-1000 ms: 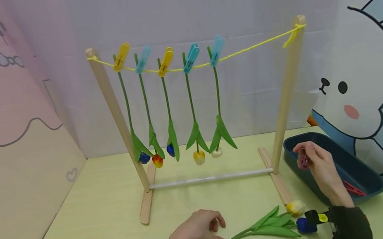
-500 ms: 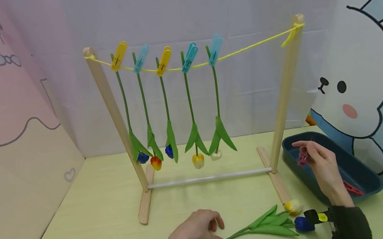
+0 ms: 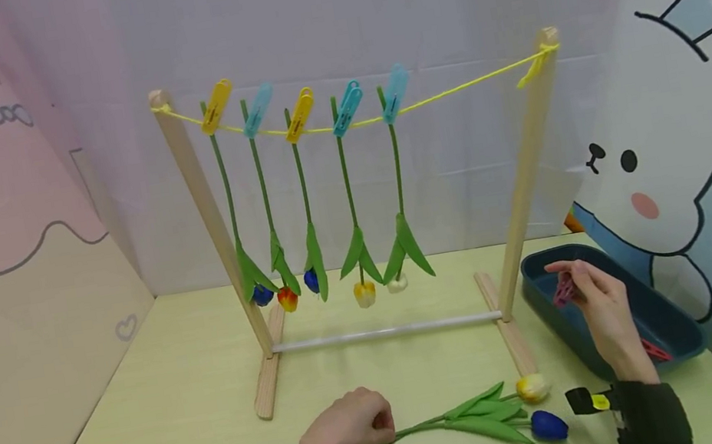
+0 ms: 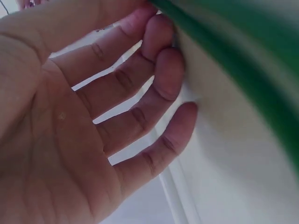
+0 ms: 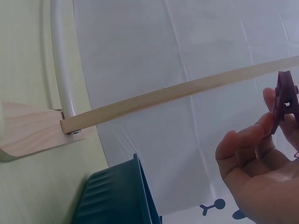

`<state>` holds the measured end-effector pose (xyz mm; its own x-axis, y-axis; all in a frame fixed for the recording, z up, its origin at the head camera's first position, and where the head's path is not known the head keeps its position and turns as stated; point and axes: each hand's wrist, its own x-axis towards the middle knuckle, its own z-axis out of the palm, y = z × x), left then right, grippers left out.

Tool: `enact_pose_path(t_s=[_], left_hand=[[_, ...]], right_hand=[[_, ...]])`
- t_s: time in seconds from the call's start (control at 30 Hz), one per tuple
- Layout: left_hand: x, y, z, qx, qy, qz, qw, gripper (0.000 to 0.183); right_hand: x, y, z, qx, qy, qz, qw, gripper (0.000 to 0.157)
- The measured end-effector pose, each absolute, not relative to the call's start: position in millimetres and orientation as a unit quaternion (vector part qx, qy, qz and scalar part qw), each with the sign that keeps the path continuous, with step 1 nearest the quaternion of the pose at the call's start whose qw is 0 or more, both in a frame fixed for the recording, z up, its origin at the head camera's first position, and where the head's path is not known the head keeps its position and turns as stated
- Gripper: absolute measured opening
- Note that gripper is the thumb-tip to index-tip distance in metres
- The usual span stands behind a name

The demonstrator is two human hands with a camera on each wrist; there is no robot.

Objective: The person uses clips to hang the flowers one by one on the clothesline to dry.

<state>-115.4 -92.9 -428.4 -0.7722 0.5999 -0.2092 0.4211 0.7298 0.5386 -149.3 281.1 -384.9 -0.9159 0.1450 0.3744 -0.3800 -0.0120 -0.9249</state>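
Observation:
Two artificial tulips lie on the table, one with a yellow-white bloom (image 3: 533,388) and one with a blue bloom (image 3: 548,425). My left hand (image 3: 346,427) pinches at their green stems; in the left wrist view thumb and index meet at a stem (image 4: 233,67), the other fingers loosely bent. Whether it grips one stem or both, I cannot tell. Over the blue bin (image 3: 555,314), my right hand (image 3: 607,314) pinches a dark pink clothespin (image 5: 283,99) between thumb and fingers. Several tulips hang bloom-down from a yellow line (image 3: 460,87), held by yellow and blue clothespins (image 3: 348,108).
A wooden frame with two posts (image 3: 530,171) carries the line, and a white bar (image 3: 387,332) joins its feet. Red clothespins (image 3: 656,351) lie in the bin at the right. Behind hangs a pale curtain (image 3: 433,0).
My left hand has closed on the stems and shifted slightly left; the two tulips on the table have slid left, away from my right wrist. The right hand keeps the clothespin over the bin.

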Motion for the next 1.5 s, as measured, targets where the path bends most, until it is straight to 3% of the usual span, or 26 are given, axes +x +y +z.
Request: enact_pose_path(t_s=[0.2, 0.5, 0.73, 1.0, 1.13, 1.3, 1.5], left_hand=[[-123, -112, -419, 0.279, 0.905, 0.283, 0.150, 0.012], [-130, -125, -403, 0.293, 0.912, 0.286, 0.006, 0.009], [-129, -128, -399, 0.297, 0.902, 0.310, -0.040, 0.008], [-132, -126, -401, 0.306, 0.871, 0.309, -0.227, 0.006], [-133, -123, -401, 0.303, 0.859, 0.294, -0.290, 0.008], [-134, -123, -399, 0.298, 0.853, 0.258, -0.342, 0.011], [-134, -122, -399, 0.289, 0.852, 0.242, -0.363, 0.009]], right_hand=[[-149, 283, -383, 0.077, -0.680, 0.705, 0.186, 0.038], [-149, 283, -383, 0.078, -0.662, 0.721, 0.189, 0.036], [-148, 284, -382, 0.078, -0.653, 0.729, 0.189, 0.033], [-148, 286, -383, 0.070, -0.662, 0.722, 0.188, 0.034], [-148, 285, -383, 0.065, -0.668, 0.717, 0.189, 0.032], [-147, 286, -383, 0.063, -0.670, 0.716, 0.187, 0.029], [-147, 285, -384, 0.063, -0.673, 0.713, 0.187, 0.029]])
